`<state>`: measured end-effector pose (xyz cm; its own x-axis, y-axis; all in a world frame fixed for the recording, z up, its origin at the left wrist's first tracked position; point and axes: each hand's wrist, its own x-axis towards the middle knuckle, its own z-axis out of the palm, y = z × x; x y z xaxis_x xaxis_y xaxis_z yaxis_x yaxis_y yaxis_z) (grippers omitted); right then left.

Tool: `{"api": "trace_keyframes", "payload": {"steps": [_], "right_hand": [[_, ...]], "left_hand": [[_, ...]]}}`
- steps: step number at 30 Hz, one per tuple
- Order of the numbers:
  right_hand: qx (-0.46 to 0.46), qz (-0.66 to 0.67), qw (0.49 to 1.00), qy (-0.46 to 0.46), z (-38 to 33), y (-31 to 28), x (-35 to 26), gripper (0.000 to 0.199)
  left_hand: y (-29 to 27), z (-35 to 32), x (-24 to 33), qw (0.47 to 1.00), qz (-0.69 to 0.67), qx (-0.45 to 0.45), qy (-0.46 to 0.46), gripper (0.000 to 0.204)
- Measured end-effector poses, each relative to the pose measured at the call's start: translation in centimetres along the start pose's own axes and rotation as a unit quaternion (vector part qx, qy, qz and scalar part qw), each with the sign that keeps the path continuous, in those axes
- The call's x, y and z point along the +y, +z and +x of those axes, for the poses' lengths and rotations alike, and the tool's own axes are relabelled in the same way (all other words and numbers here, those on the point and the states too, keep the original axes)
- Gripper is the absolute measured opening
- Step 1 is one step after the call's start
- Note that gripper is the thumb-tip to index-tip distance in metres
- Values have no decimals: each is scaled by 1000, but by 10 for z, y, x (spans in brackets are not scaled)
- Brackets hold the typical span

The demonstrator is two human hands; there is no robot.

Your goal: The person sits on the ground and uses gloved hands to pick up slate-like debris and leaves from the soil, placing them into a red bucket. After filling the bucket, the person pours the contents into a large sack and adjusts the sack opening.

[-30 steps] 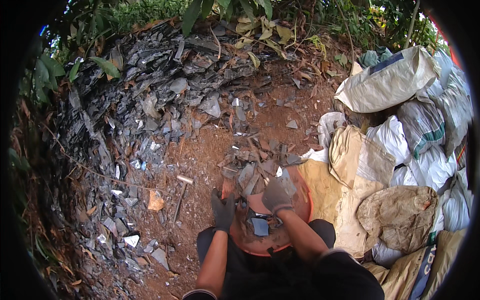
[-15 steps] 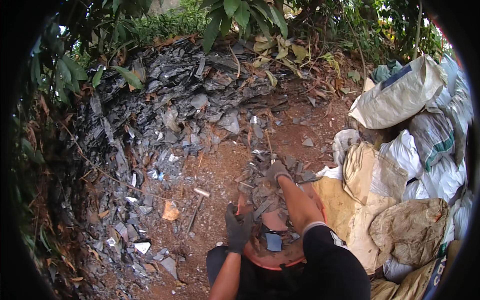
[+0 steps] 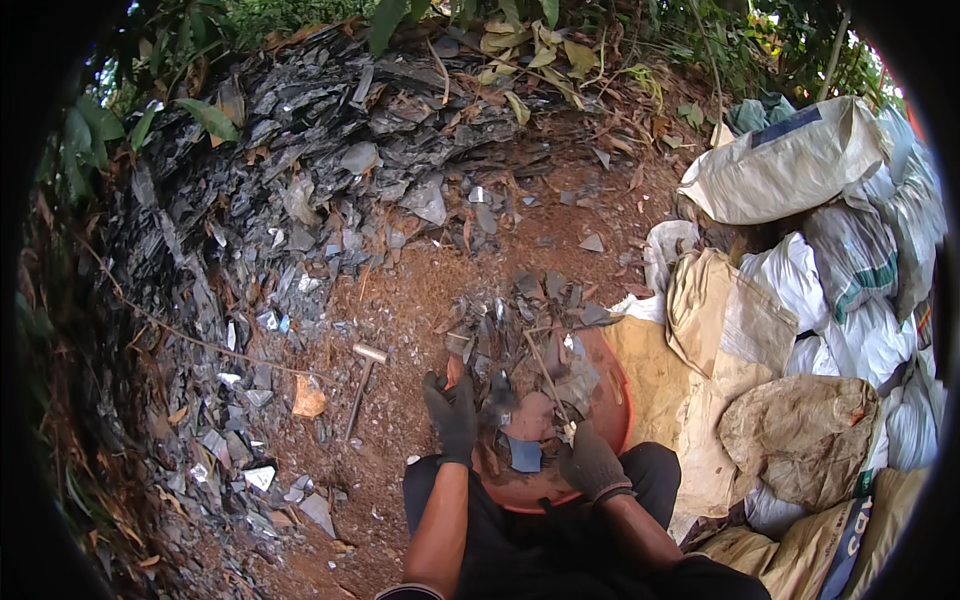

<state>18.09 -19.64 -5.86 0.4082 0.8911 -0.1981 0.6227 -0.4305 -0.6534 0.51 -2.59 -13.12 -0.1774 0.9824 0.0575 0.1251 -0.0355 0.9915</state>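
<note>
An orange basin sits on the ground between my legs, heaped with dark grey slate-like shards. My left hand, in a dark glove, lies at the basin's left rim with its fingers spread toward the shards and holds nothing. My right hand, also gloved, is at the basin's near rim. Its fingers close around the near end of a thin stick that slants across the shards. A blue-grey flat piece lies in the basin between my hands.
A hammer with a wooden handle lies on the red soil left of the basin. A large bank of dark shards fills the left and back. Filled and empty sacks are piled to the right. Leafy plants edge the top.
My right hand, which reached forward to the shards beyond the basin, has drawn back to the near rim. My left hand stays at the left rim.
</note>
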Motion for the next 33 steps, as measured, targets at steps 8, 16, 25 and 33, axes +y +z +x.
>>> {"api": "trace_keyframes", "payload": {"steps": [8, 16, 25, 33], "right_hand": [[114, -43, 984, -133, 193, 69, -2, 32], [-53, -120, 985, -111, 25, 94, -28, 34], [-47, -12, 996, -70, -40, -38, -48, 25], [24, -116, 993, 9, 197, -15, -5, 33]], "left_hand": [[10, -12, 45, 997, -63, -14, -49, 68], [-26, 44, 19, 986, 154, -57, -5, 66], [-14, 97, -60, 917, 261, -298, -38, 70], [17, 41, 0, 791, 459, -402, -36, 69]]}}
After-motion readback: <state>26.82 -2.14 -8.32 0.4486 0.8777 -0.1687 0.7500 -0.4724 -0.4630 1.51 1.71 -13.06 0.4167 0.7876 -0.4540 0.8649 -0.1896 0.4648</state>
